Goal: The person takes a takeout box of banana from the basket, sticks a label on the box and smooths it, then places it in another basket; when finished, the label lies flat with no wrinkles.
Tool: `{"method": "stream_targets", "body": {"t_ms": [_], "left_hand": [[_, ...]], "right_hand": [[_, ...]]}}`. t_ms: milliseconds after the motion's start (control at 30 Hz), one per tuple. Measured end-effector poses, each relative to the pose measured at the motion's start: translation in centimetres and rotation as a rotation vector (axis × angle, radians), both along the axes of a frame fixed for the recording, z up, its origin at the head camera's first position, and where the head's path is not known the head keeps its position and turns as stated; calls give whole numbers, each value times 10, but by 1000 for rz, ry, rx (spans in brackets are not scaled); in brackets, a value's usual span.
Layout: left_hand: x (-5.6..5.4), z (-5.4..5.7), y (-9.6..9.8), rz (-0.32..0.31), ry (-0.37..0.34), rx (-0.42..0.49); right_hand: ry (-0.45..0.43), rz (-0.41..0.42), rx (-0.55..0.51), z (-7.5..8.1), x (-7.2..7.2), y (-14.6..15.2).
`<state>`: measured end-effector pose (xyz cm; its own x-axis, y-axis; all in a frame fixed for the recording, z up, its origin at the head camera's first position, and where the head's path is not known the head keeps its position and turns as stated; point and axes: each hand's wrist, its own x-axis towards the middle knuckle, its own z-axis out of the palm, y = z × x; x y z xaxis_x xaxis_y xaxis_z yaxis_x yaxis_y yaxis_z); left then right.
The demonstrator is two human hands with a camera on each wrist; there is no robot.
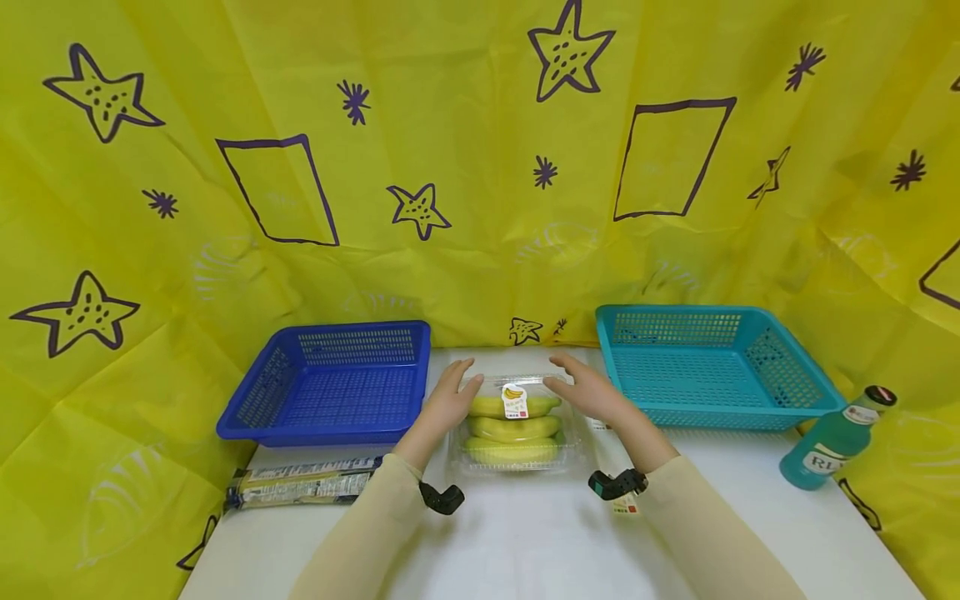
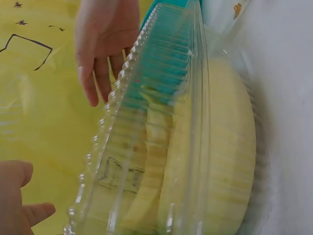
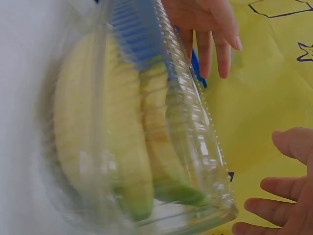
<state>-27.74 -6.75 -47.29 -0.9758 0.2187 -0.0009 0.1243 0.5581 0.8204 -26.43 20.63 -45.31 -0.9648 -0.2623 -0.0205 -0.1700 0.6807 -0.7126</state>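
A clear plastic clamshell box of yellow bananas stands on the white table. Its ribbed lid carries a white label with a banana picture. My left hand is at the box's left side, fingers spread and extended. On the opposite side my right hand has its fingers stretched over the far right corner. Both wrist views show the fingers apart from the lid, with nothing in either hand. Green ends show on the bananas in the right wrist view.
A blue basket stands left, a teal basket right. Two long printed packets lie before the blue one. A teal bottle with a dark cap stands far right. Labelled packaging shows partly under my right forearm. A yellow patterned curtain hangs behind.
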Motion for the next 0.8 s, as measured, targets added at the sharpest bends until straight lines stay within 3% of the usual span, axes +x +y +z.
{"method": "stream_targets", "body": {"t_ms": [333,500,667,800], "left_hand": [[22,-16,-6,83,47,179],[32,-30,-9,124,19,298],[39,-42,-12,134,-24,417],[41,-47,-14,134,-36,451]], "right_hand": [[22,-159,-172,-26,23,3],[17,-240,-289,-39,34,2],[-18,-285,-339,-47,43,-1],[-49,-306,-380,-49,48,-4]]}}
